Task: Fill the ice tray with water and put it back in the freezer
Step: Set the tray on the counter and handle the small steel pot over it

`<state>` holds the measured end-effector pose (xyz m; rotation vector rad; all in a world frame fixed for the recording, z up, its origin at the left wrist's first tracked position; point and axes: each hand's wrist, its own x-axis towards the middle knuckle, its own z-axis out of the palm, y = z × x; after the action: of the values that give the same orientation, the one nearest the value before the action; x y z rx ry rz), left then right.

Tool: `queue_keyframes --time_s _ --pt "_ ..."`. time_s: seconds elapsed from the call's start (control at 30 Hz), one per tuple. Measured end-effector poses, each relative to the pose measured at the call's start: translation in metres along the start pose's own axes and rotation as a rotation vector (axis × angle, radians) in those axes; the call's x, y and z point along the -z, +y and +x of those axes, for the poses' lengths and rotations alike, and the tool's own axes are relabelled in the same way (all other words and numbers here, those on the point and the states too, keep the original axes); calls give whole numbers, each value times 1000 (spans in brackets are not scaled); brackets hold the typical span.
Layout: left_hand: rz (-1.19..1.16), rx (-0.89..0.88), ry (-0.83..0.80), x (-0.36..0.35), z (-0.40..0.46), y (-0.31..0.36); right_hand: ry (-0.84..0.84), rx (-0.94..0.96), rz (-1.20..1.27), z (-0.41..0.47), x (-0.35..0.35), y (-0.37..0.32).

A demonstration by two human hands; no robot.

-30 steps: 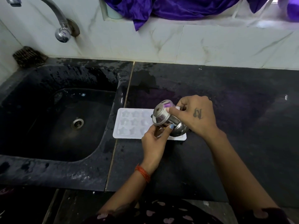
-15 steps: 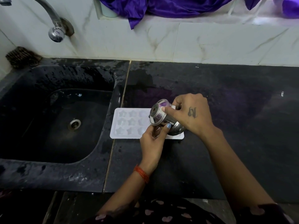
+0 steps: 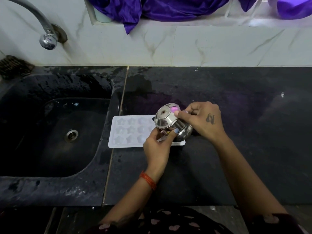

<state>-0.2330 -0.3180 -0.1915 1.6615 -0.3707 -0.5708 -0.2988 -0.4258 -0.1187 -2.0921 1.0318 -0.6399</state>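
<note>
A white ice tray [image 3: 130, 130] with star-shaped cells lies flat on the black counter, just right of the sink. Over its right end a small steel pot [image 3: 168, 122] is tipped steeply, its base turned up toward me. My right hand [image 3: 202, 120] grips the pot from the right side. My left hand [image 3: 158, 146] holds the pot's lower rim from below, thumb on the metal. The tray's right end is hidden under the pot and hands. I cannot tell whether water is running out.
A black sink [image 3: 50, 125] with a drain [image 3: 71, 135] lies to the left, a steel tap [image 3: 48, 41] above it. A scrub pad [image 3: 13, 65] sits at the sink's back left corner. Purple cloth [image 3: 152, 9] hangs over the marble ledge. The counter [image 3: 236, 157] is wet.
The pot stays tipped over the tray's right end in both hands, with almost no shift. The tray has not moved.
</note>
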Motion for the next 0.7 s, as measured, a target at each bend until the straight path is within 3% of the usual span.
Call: queue_keyframes --time_s 0.4,0.7 --pt "-130 106 -123 -16 -8 -6 -45 108 -286 0 12 -5" --pt "-211 129 -132 -18 -8 -7 -78 146 -361 4 12 -12"
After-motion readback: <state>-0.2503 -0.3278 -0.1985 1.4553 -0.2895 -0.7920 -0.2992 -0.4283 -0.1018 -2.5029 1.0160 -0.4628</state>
